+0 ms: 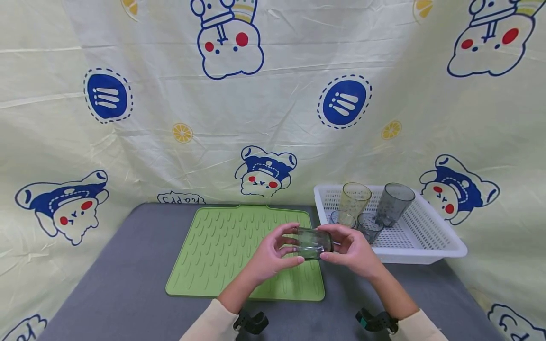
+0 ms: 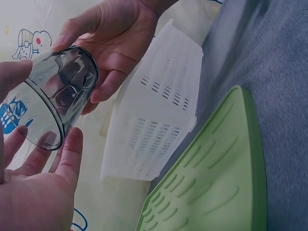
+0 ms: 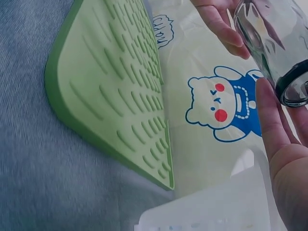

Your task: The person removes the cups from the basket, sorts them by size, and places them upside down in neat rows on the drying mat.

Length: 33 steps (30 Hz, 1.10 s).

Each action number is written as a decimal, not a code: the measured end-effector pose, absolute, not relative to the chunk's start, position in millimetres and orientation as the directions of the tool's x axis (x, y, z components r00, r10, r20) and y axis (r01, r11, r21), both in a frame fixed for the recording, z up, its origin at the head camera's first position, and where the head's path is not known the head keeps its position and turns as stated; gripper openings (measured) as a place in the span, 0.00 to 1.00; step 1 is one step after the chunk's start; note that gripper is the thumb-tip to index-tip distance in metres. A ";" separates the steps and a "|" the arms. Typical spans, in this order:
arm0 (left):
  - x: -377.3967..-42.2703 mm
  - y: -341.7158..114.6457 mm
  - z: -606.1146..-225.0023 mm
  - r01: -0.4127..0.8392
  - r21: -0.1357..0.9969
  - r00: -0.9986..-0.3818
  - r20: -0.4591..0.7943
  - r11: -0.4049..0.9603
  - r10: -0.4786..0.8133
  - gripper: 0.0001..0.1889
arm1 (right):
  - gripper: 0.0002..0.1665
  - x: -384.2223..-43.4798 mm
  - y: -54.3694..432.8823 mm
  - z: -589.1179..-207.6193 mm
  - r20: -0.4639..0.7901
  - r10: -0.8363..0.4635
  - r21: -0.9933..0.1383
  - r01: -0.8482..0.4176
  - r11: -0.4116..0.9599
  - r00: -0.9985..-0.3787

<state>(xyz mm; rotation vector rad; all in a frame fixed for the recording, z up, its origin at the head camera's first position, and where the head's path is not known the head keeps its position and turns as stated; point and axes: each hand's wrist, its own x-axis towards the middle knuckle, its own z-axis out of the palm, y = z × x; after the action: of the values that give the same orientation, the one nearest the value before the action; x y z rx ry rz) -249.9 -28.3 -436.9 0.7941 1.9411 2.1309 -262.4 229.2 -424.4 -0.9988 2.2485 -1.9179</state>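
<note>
A grey-tinted clear drinking glass (image 1: 314,243) lies sideways in the air between both hands, above the right edge of the green ridged mat (image 1: 239,255). My left hand (image 1: 271,255) pinches it around the rim, thumb on one side and fingers on the other. At the thick base, my right hand (image 1: 356,250) holds the other end between thumb and fingers. The left wrist view shows the open mouth of the glass (image 2: 60,91) facing my left palm. In the right wrist view the dark base ring (image 3: 294,83) touches my right fingertips.
A white perforated plastic basket (image 1: 431,253) stands behind and right of the hands. Inside are a tall yellowish glass (image 1: 355,199), a tall grey glass (image 1: 395,204) and two shorter glasses. Grey cloth (image 1: 128,284) covers the table; a patterned curtain (image 1: 290,118) hangs behind.
</note>
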 end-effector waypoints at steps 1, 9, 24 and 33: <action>-249.7 -29.3 -437.3 0.232 0.961 -0.850 0.276 -0.150 0.450 0.40 | 0.33 -262.4 228.1 -424.9 0.377 -0.471 -0.895 -0.444 0.035 -0.797; -250.2 -40.9 -443.7 0.237 0.966 -0.867 0.258 -0.104 0.426 0.42 | 0.36 -261.4 213.5 -426.1 0.358 -0.405 -0.913 -0.407 0.037 -0.841; -238.7 -83.5 -462.8 0.287 0.941 -0.926 0.224 0.181 0.304 0.39 | 0.37 -261.7 179.1 -424.5 0.331 -0.274 -0.929 -0.363 0.072 -0.903; -230.1 -109.2 -477.1 0.251 0.911 -0.966 0.214 0.326 0.147 0.35 | 0.37 -268.0 155.9 -431.1 0.288 -0.228 -0.952 -0.304 0.039 -0.930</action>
<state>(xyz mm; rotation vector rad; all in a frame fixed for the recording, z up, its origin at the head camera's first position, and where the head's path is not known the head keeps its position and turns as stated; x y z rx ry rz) -230.1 -109.2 -477.1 0.3965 2.6317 1.8366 -268.0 155.9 -431.1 -0.5912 2.3047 -2.1385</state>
